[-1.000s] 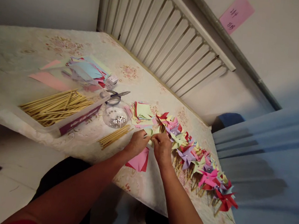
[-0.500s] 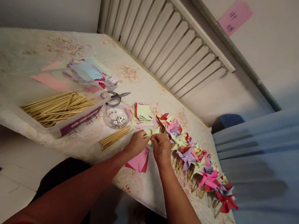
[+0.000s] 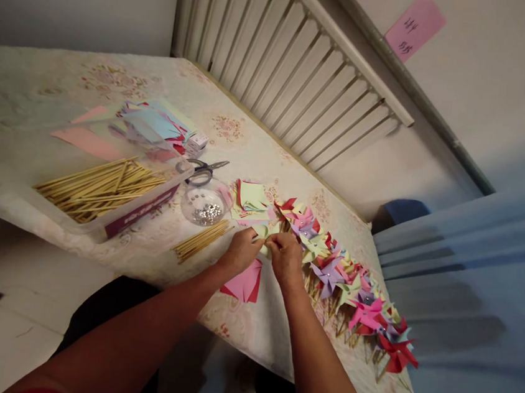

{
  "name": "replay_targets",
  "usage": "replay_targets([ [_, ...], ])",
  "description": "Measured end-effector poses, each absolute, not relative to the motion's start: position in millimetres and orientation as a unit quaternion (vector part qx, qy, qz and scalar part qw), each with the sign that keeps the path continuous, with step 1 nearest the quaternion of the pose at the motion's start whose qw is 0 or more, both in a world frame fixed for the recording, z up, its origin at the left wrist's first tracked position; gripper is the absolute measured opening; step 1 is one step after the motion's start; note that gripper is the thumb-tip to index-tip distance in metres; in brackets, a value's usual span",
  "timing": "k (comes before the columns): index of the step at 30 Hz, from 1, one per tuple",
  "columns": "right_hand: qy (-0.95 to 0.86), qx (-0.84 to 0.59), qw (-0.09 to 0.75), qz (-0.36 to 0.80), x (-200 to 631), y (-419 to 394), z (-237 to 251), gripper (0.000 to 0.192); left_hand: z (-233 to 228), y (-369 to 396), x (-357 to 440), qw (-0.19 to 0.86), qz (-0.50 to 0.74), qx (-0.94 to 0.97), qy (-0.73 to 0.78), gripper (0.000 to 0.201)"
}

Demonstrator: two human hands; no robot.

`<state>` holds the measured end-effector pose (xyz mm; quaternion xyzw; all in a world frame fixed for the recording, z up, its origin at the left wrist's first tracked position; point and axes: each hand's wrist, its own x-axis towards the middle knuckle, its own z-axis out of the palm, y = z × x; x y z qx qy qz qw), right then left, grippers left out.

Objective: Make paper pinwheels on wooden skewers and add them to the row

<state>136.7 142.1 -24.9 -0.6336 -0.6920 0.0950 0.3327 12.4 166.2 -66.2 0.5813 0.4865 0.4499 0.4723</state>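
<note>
A pale green paper pinwheel, its corners bent inward, is held up between my two hands. My left hand pinches it from the left; my right hand grips it from the right, thumb and fingertips together near its middle. The fingers hide much of the paper. Just below lie cut pink and red paper squares. Beyond my hands sits a stack of pale green paper squares. Left of my left hand are loose wooden sticks and a clear round dish with small silvery pins.
Many finished pinwheels lie in a row on the right. At left stand a clear plastic box of sticks, scissors, a small white box and colored paper. A radiator borders the table's far side.
My right hand has shifted very slightly to the right, and a little more of the pale green paper shows between my hands. Everything else stays in place.
</note>
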Motion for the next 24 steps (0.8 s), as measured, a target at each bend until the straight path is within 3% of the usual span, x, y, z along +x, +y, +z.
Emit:
replay_targets([
  [7, -0.492, -0.691, 0.441, 0.293, 128, 140, -43, 0.015, -69, 169, 13, 0.474, 0.426, 0.584, 0.503, 0.016],
  [14, -0.631, -0.669, 0.368, 0.138, 130, 140, -26, 0.012, -66, 168, 12, 0.473, 0.429, 0.587, 0.498, 0.015],
  [20, -0.508, -0.705, 0.441, 0.226, 126, 139, -37, 0.016, -67, 168, 11, 0.488, 0.437, 0.564, 0.503, 0.02],
  [24, -0.443, -0.711, 0.499, 0.221, 132, 141, -45, 0.035, -69, 168, 11, 0.51, 0.45, 0.548, 0.487, 0.021],
])
